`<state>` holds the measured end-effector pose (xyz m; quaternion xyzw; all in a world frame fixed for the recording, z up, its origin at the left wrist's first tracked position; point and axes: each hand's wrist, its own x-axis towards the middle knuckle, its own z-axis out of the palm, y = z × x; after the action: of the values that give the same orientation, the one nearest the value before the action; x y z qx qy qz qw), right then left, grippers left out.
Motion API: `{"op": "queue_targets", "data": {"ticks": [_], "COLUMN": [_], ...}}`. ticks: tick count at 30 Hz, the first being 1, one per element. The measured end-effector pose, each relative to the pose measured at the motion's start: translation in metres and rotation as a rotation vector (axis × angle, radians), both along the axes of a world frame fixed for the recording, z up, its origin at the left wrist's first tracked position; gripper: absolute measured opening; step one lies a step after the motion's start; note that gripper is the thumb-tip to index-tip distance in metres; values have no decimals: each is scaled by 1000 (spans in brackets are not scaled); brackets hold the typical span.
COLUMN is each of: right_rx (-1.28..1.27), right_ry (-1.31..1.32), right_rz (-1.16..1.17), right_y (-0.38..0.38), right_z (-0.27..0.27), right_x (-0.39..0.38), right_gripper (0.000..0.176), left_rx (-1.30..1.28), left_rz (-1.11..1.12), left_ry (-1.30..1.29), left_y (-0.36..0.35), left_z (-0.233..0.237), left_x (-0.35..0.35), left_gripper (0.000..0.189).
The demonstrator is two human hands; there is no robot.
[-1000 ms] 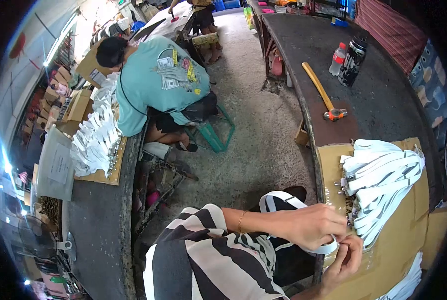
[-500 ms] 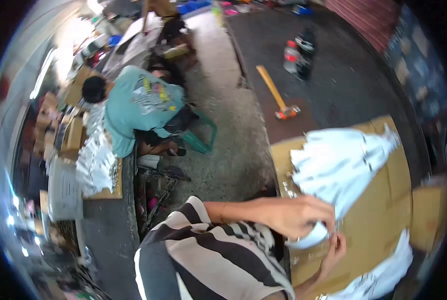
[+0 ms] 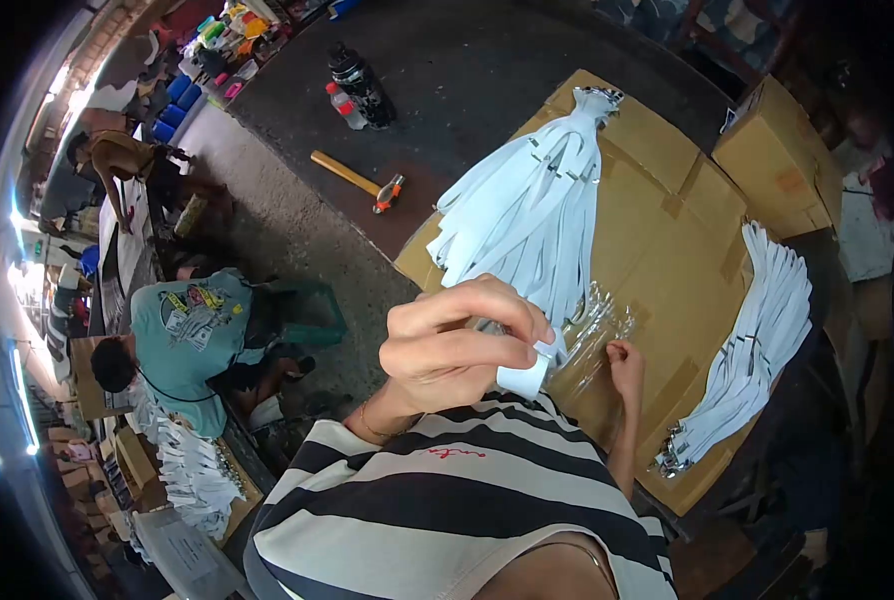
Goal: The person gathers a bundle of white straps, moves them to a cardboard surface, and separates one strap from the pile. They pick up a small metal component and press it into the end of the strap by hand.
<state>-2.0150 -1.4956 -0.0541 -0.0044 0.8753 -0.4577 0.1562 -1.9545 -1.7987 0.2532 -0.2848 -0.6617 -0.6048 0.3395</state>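
Observation:
My left hand [image 3: 462,335] is closed in a pinch on a short white strap loop [image 3: 525,375], held up above my striped shirt. To its right, my right hand [image 3: 625,372] has its fingers curled together beside crumpled clear plastic [image 3: 602,320]; whether it holds anything is too small to tell. Beyond the hands, a fanned bundle of white straps [image 3: 527,190] with metal clips at its far end lies on flattened cardboard [image 3: 657,260]. A second white strap bundle [image 3: 752,345] lies at the cardboard's right edge, its metal clips towards me.
A hammer [image 3: 362,183], a red-capped bottle [image 3: 345,106] and a black bottle [image 3: 362,85] stand or lie on the dark table [image 3: 447,60]. A cardboard box [image 3: 777,160] is at the right. Left, a co-worker in a green shirt [image 3: 192,335] bends near more white straps [image 3: 195,475].
The view has turned and shifted right. My hands have moved apart; my left hand has lifted the white strap closer to the camera, and my right hand is off it.

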Motion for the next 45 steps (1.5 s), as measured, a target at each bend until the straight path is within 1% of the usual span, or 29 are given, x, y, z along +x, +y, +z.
{"op": "queue_targets", "data": {"ticks": [3,5,6,8,10,11,12,14,15,16,17,18,19,21,22,24,25,26,28,29,30,31,33,34,36,39,42,44,45], "right_rx": [6,11,17,3,-5,-5,-5,42,85,128,13,-209,-432,-1062,-1062,-1133,-1145,-1143,-825,-893,-915,-860,-769,-790,-664,-580,-660,-697,-713], "right_ry": [-2,-2,-1,20,43,53,68,136,197,257,182,58,-66,-159,-151,50,32,44,-133,17,-28,-5,-43,-15,134,206,244,305,338], "right_rz": [-4,-7,-9,-21,-39,-9,19,34,62,92,118,173,224,437,430,607,562,564,665,516,551,553,558,568,660,744,742,760,783], "right_y": [11,14,13,8,10,10,9,9,2,-6,-15,-21,-27,-38,-43,-54,-59,-53,-33,-31,-19,-13,-5,-9,-9,-3,-9,-15,-17], "right_z": [-13,-16,-14,-9,-14,-28,-26,-18,0,21,60,89,115,171,191,222,232,239,250,257,265,276,294,303,314,328,345,347,349], "right_x": [1,2,3,4,9,12,11,13,15,17,13,9,8,13,16,19,21,18,12,7,-10,-23,-50,-54,-58,-56,-42,-37,-34], "right_gripper": [15,15,15,15,16,17,19,21,24,26,34,41,49,63,63,74,55,55,34,22,18,18,21,23,24,27,30,32,33], "left_rx": [-21,24,23,-65,-111,-155,-152,-70,18,20,68,114,-12,-261,-379,-377,-440,-501,-476,-433,-386,-370,-392,-419,-388,-367,-292,-184,-187], "left_rz": [-5,-11,-9,34,70,109,101,108,68,62,71,79,124,286,347,372,375,379,381,326,269,202,195,196,211,204,122,21,17], "left_ry": [-2,29,27,9,-39,-77,-72,-257,-313,-304,-372,-443,-413,-314,-261,-221,-160,-97,-57,-233,-412,-459,-446,-430,-438,-369,-400,-384,-387], "left_y": [10,18,22,26,31,34,36,41,44,47,49,50,50,55,58,60,59,58,56,56,57,58,63,64,65,62,65,66,65], "left_z": [2,1,0,-3,-3,-3,-3,-5,-7,-10,-15,-18,-20,-20,-17,-23,-22,-22,-23,-17,-14,-20,-18,-15,-11,-8,-10,-16,-18], "left_x": [-1,-4,-3,-2,1,1,2,0,-3,-4,-3,-4,-6,-12,-14,-18,-19,-21,-22,-19,-17,-17,-15,-15,-12,-7,-3,-2,-1], "left_gripper": [28,19,19,3,3,4,4,13,14,14,14,15,15,16,17,21,23,25,30,30,30,33,31,30,29,30,30,29,29]}}
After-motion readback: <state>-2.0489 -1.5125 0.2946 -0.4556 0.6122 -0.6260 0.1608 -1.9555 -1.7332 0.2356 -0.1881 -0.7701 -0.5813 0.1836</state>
